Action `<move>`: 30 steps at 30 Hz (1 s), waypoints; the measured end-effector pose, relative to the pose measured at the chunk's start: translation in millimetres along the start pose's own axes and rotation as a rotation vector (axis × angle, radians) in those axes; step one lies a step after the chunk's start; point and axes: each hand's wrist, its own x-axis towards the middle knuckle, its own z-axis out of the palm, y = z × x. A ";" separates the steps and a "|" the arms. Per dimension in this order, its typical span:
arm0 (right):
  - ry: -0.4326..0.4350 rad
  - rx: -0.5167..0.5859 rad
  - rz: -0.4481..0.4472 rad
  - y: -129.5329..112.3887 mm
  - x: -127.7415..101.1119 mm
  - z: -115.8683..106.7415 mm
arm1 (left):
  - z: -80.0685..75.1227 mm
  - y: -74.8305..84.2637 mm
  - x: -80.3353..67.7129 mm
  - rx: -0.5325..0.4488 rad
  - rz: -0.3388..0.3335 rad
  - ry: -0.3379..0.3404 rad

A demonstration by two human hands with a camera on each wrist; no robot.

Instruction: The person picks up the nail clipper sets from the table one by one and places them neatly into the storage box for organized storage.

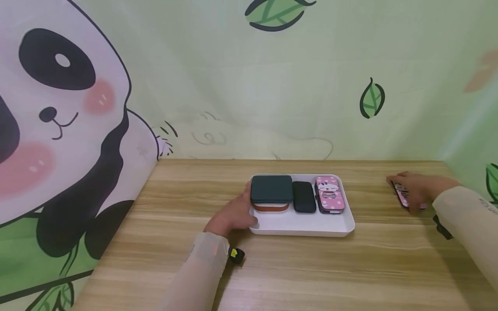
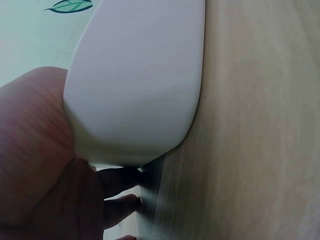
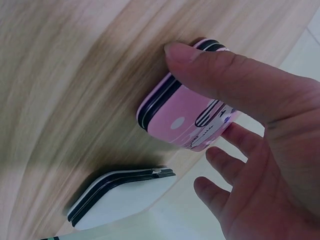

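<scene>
At the right of the table, my right hand [image 1: 417, 191] is on a flat pink cat-print case [image 1: 402, 194]. In the right wrist view, my thumb lies across the dark-banded edge of this pink case [image 3: 175, 107], with fingers on its far side. My left hand [image 1: 233, 212] rests against the left end of a white tray [image 1: 303, 226], its fingers along the outer wall and thumb near the front corner. The left wrist view has this hand [image 2: 37, 155] beside the tray's rounded end [image 2: 140, 75], its fingers partly hidden behind.
Inside the tray lie a dark green case [image 1: 271, 188] over a brown-and-white one [image 1: 271, 207], a black case [image 1: 304, 197] and another pink cat-print case [image 1: 330, 193]. A white-topped case [image 3: 120, 197] lies near the right hand. A panda-print wall covering [image 1: 218, 86] backs the table.
</scene>
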 end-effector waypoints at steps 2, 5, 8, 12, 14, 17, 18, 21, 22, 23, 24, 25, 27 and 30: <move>-0.014 0.027 -0.001 0.0 -0.7 -0.6 | 0.1 0.8 -0.6 -0.001 -0.004 -0.001; -0.024 0.057 -0.003 0.0 -2.0 -1.1 | 0.9 1.0 -0.2 0.000 -0.009 -0.001; -0.022 0.066 -0.009 -0.2 -3.0 -1.4 | 1.7 0.2 1.0 0.000 -0.005 0.000; 0.006 0.015 -0.025 -1.3 -4.8 -2.7 | 1.8 -0.1 1.7 0.004 -0.008 -0.005; 0.020 -0.016 -0.032 -1.8 -5.9 -3.6 | 1.7 -0.1 1.8 0.006 -0.011 -0.008; 0.048 -0.065 -0.028 -2.5 -6.7 -3.7 | 1.4 -0.6 2.2 0.024 -0.005 -0.009; 0.055 -0.075 -0.028 -2.6 -6.3 -3.2 | 1.2 -0.7 2.4 0.029 -0.002 -0.010; 0.072 -0.082 -0.020 -3.1 -4.4 -1.2 | 1.0 -1.5 2.9 0.047 -0.003 -0.013; 0.083 -0.087 -0.022 -3.0 -3.5 -0.6 | 1.1 -1.8 3.1 0.049 -0.006 -0.016; 0.092 -0.092 -0.027 -2.8 -2.6 -0.1 | 1.3 -2.1 3.2 0.050 -0.008 -0.017; 0.101 -0.095 -0.032 -2.9 -1.9 0.1 | 1.3 -2.2 3.3 0.047 -0.009 -0.017; 0.112 -0.098 -0.033 -3.2 -1.3 0.1 | 1.2 -2.4 3.2 0.045 -0.009 -0.017; 0.133 -0.107 -0.037 -4.1 0.0 -0.4 | 1.1 -2.5 3.1 0.043 -0.008 -0.017; 0.161 -0.123 -0.051 -7.2 1.5 -2.3 | 0.7 -1.7 2.0 0.037 -0.003 -0.014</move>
